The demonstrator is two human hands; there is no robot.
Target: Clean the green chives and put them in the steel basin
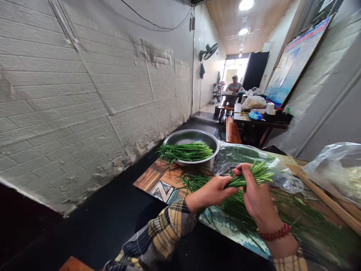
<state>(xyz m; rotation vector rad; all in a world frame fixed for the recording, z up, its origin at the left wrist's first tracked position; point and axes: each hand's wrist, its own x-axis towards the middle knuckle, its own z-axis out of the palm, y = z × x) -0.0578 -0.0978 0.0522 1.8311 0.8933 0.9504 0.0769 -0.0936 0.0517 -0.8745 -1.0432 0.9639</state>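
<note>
A bunch of garlic chives lies across both my hands above the table. My left hand is closed round its leafy side. Round the pale stem ends, my right hand is closed too, a red bead bracelet at its wrist. Beneath my hands more loose chives are spread over the patterned tabletop. A steel basin at the table's far left holds a neat pile of chives, some leaves hanging over its rim. Beside the basin is a clear plastic bag with greens showing through.
Wooden strips and a whitish-filled plastic bag are at the right. A white brick-pattern wall runs along the left. Further back stand a cluttered table, a bench and a seated person.
</note>
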